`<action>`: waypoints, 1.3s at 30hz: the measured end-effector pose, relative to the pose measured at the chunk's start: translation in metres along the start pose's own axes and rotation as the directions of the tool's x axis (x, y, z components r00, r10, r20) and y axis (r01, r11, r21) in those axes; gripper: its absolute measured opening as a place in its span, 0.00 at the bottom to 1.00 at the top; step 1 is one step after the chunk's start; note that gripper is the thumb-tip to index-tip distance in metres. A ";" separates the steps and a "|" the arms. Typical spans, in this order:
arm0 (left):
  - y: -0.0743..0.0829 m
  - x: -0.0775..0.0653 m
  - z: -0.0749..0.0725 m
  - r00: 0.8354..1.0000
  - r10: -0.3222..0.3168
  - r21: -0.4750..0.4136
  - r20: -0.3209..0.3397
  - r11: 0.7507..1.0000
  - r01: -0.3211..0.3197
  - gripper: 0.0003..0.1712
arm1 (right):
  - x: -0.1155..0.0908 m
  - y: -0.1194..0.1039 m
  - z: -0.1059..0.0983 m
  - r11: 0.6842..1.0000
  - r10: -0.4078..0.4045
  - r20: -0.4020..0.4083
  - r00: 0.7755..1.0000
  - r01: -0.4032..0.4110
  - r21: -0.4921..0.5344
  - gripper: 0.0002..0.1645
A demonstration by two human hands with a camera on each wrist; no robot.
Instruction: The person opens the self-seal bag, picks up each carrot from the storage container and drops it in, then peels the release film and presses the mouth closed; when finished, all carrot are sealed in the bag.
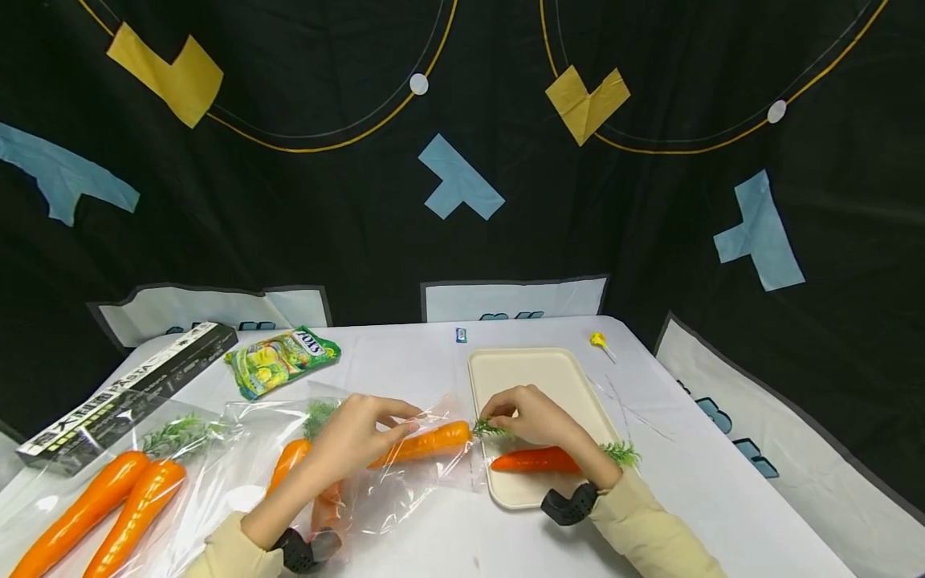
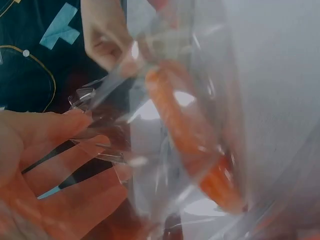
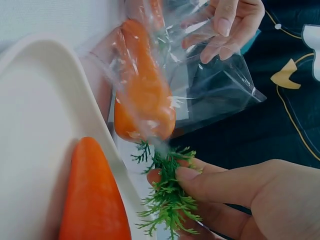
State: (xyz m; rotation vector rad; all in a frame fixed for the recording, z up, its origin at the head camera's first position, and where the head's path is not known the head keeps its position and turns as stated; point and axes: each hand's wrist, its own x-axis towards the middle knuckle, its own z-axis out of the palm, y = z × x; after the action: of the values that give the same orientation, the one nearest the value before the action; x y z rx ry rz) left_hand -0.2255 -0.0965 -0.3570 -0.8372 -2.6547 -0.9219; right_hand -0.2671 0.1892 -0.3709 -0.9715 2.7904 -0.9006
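My right hand (image 1: 531,413) pinches the green leafy top (image 3: 170,192) of an orange carrot (image 1: 433,441) between thumb and fingers. The carrot's body lies inside a clear plastic bag (image 3: 215,95), its leaves sticking out at the mouth. With thumb and fingertips, my left hand (image 1: 364,429) holds the bag's edge. In the left wrist view the bagged carrot (image 2: 185,125) shows through the film. A second, redder carrot (image 1: 535,460) lies on the cream tray (image 1: 535,361), partly hidden behind my right forearm.
On the left, bagged carrots (image 1: 137,514) lie beside and under my left arm. Behind them are a long black box (image 1: 130,393) and a green snack packet (image 1: 285,359). A small blue packet (image 1: 461,335) and a yellow lollipop-like item (image 1: 600,342) sit at the back.
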 end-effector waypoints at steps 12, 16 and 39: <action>-0.006 0.000 -0.013 0.995 -0.015 -0.054 0.096 0.998 0.020 0.12 | 0.000 0.006 0.007 1.000 -0.021 0.004 1.000 0.021 0.009 0.07; -0.006 0.000 -0.014 0.993 -0.010 -0.056 0.120 0.998 0.017 0.12 | -0.005 0.008 0.003 1.000 -0.022 0.002 1.000 0.022 0.011 0.09; -0.009 0.000 -0.021 0.984 0.032 -0.095 0.177 0.995 -0.015 0.11 | -0.092 0.044 -0.057 1.000 0.006 0.052 0.999 -0.005 -0.020 0.23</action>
State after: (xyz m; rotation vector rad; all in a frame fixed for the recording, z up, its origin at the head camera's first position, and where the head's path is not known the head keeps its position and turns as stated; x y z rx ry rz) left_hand -0.2304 -0.1158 -0.3449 -1.0155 -2.7629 -1.0165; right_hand -0.2308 0.2994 -0.3601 -0.9748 2.7624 -0.8360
